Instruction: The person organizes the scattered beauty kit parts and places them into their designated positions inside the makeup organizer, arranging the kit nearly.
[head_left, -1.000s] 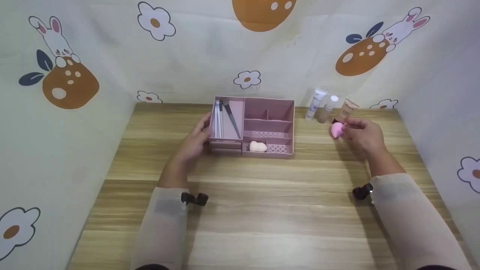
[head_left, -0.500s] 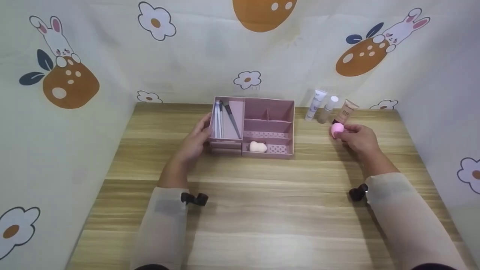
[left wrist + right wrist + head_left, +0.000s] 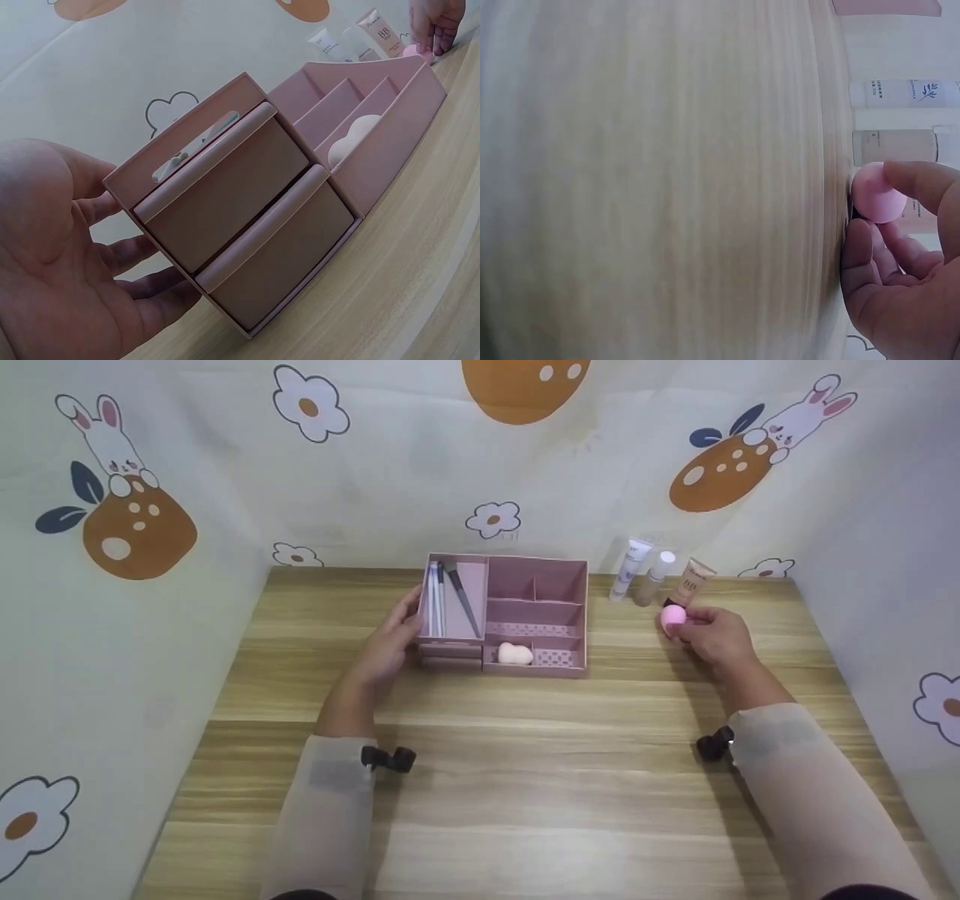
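A pink makeup organizer stands on the wooden table, with brushes in its upper left tray and a cream sponge in a front compartment. My left hand rests against its left side, fingers spread along the wall in the left wrist view. Over on the right, a pink makeup sponge is held between the fingers and thumb of my right hand, low at the table top. Just behind it stands a BB cream tube.
A white tube and a small white-capped bottle stand between the organizer and the BB cream. Patterned cloth walls border the table at the back and both sides. Two closed drawers face forward on the organizer.
My right hand has shifted slightly left and its fingers have come further around the pink sponge, which has turned a little in place. The left hand and organizer have stayed put.
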`<state>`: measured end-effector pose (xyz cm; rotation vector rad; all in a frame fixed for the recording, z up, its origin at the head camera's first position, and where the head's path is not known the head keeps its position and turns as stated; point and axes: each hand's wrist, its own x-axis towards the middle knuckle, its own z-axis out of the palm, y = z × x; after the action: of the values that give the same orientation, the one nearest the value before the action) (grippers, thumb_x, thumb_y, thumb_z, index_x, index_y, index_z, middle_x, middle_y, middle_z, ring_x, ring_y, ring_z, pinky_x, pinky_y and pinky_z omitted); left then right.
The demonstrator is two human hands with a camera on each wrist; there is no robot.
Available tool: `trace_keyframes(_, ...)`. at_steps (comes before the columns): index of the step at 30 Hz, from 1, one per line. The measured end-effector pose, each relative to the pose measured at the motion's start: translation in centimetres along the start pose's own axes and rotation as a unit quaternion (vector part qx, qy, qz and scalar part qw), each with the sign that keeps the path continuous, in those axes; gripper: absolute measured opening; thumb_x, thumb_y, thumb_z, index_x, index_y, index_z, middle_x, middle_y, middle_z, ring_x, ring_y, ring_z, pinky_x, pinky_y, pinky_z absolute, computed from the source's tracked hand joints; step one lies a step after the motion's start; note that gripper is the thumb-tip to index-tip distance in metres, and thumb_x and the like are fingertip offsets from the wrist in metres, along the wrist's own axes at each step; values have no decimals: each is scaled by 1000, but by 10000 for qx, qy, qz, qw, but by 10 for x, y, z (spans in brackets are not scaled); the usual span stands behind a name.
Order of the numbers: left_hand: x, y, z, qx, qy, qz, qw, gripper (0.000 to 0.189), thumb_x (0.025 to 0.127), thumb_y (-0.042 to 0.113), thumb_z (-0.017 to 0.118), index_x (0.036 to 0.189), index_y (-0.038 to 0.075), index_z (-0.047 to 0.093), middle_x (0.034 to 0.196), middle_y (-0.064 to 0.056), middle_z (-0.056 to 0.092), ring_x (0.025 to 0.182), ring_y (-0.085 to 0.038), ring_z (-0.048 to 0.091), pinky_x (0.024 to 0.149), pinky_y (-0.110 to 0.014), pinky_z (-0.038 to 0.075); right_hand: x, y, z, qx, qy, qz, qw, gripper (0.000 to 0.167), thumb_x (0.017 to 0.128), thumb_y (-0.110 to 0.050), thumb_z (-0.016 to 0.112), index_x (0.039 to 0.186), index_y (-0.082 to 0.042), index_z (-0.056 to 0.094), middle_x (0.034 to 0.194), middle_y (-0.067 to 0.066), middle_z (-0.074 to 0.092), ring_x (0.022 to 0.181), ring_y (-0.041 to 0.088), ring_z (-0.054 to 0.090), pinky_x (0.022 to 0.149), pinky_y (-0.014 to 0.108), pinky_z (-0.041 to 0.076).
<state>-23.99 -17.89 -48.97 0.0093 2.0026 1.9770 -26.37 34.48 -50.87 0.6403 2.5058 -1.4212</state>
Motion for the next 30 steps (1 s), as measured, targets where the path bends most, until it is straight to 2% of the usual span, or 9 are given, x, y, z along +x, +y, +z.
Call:
trace_keyframes(6,2,-1,0,-9,-38,116,9999,55,114,35,45,168,40,31,182,2,15,168,-21,11,138,-44,14,-8,1,1,-43,-60,-267,9996,67,97,-34,80,152,-2,56,143,15,61,104,11,64,91,24,59)
trace_keyframes(10,3,-2,-1,-27,-100,188,9998,56,115,32,42,169,37,29,182,0,14,168,-20,13,138,-43,17,-15,-2,5,146,-206,-404,9989,68,98,-31,80,153,-2,54,141,14,63,102,10,69,90,24,60)
trace_keyframes(15,3,-2,-1,134,-73,217,9996,56,115,34,42,169,37,29,182,0,14,169,-21,11,138,-44,15,-24,-9,12,278,-349,-563,9974,69,96,-29,82,154,-5,54,141,12,63,107,10,66,92,23,60)
trace_keyframes(20,3,-2,-2,216,-58,230,9995,57,114,34,43,169,36,29,182,-2,15,169,-23,10,139,-45,13,-34,-19,21,351,-422,-906,9944,67,95,-26,83,153,-5,57,135,9,65,107,7,65,90,21,61)
trace_keyframes(25,1,-1,-1,124,13,71,9999,54,113,39,46,166,44,34,182,2,15,168,-22,11,138,-46,13,-44,-26,30,467,-484,-1192,9906,66,94,-22,83,152,-3,57,129,8,67,103,2,68,87,16,59)
trace_keyframes(30,-1,1,-1,213,30,10,9998,54,113,42,46,165,48,34,182,4,13,169,-22,9,139,-47,12,-52,-32,38,541,-546,-1303,9885,62,92,-20,85,147,-3,61,127,6,68,105,5,68,88,17,58)
